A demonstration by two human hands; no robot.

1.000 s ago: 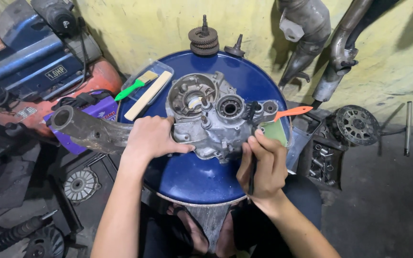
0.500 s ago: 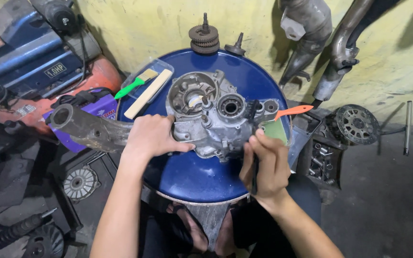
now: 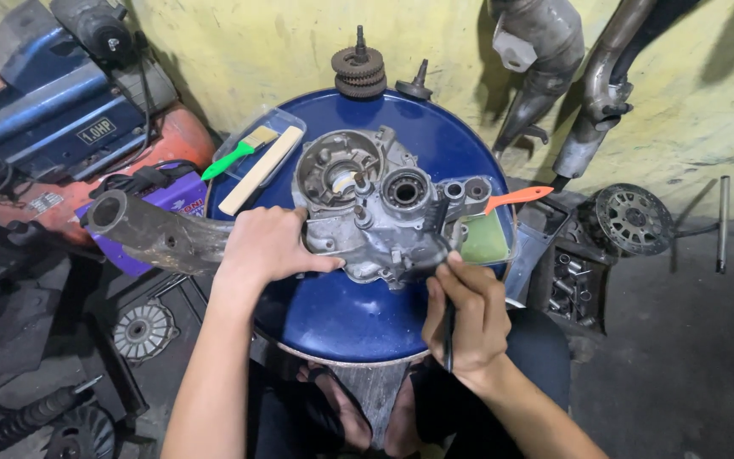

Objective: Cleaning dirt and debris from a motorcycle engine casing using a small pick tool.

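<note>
The left hand [image 3: 269,246] lies flat, fingers spread, pressing the nine o'clock edge of one grey engine case [image 3: 375,212], which sits at the centre of one blue drum top [image 3: 358,314]. The cast metal looks heavy, stiff and probably greasy; its thick outer rim seems the safest hold. The right hand [image 3: 467,319], at five o'clock of the case, is clenched around one thin dark tool [image 3: 448,327] that touches it. Two brushes: green-handled [image 3: 235,153] at ten o'clock, orange-handled [image 3: 516,198] at three.
</note>
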